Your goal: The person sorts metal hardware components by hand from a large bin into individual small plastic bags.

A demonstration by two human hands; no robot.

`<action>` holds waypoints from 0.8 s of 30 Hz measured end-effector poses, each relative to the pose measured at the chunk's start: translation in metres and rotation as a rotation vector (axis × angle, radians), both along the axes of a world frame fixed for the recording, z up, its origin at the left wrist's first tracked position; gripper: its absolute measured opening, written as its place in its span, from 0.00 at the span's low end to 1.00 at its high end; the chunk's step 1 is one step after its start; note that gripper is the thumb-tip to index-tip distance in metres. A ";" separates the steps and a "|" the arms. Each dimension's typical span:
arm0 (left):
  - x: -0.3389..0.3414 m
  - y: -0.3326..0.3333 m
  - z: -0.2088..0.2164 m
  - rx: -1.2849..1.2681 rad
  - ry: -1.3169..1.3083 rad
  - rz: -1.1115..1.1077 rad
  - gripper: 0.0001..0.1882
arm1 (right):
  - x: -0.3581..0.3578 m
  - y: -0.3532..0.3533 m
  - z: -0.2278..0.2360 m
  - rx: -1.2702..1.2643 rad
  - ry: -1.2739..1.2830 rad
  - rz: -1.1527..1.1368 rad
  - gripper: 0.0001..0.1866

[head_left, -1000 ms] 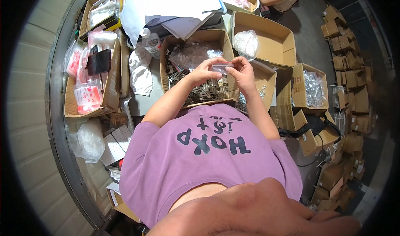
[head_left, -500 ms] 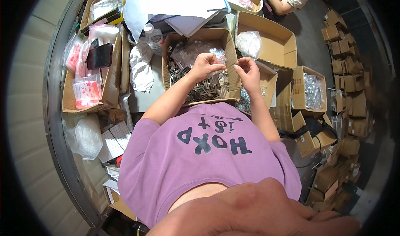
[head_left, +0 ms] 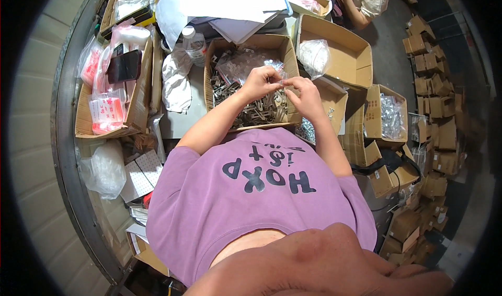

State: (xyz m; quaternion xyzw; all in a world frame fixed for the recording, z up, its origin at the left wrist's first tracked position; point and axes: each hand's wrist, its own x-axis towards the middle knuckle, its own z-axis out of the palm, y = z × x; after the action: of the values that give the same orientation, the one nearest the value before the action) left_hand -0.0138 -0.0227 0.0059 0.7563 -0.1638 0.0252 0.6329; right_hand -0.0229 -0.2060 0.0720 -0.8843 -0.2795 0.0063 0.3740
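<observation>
My left hand [head_left: 262, 83] and my right hand [head_left: 305, 96] meet above an open cardboard box [head_left: 209, 87]. Fingertips of both are pinched together, nearly touching, around something too small to make out. Below them, the box holds a heap of flat metal pieces [head_left: 259, 112]. A clear plastic bag [head_left: 232, 65] with small pale, ring-like parts lies on the heap, just beyond my left hand. Under my right forearm is another cardboard box [head_left: 337, 101], where small shiny metal parts [head_left: 306, 131] show in part.
To the left, a box [head_left: 137, 110] holds plastic bags and a dark phone [head_left: 124, 66]. A water bottle [head_left: 193, 46], white cloth [head_left: 177, 84] and papers [head_left: 225, 1] lie beyond. At right stand more boxes [head_left: 355, 68]; a co-worker's arm [head_left: 355, 14] shows at far right.
My right hand has moved left, bringing its fingertips against those of my left hand. The left hand has barely moved. The co-worker's arm at the far right has shifted.
</observation>
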 end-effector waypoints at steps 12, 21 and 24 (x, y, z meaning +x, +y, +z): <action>-0.002 -0.001 0.003 0.430 -0.249 0.093 0.20 | 0.002 0.015 -0.009 -0.270 -0.009 0.239 0.18; 0.014 0.017 -0.002 0.161 -0.028 0.390 0.18 | 0.008 0.037 -0.073 -0.771 0.232 -0.004 0.09; 0.014 0.015 -0.001 0.113 -0.067 0.376 0.18 | 0.011 0.042 -0.085 -0.801 0.262 0.015 0.10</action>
State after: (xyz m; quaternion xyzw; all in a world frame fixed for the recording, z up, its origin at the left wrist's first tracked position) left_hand 0.0004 -0.0081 0.0053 0.8067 -0.0419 0.1588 0.5677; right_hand -0.0116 -0.1637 -0.0128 -0.9494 -0.2116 0.2298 0.0330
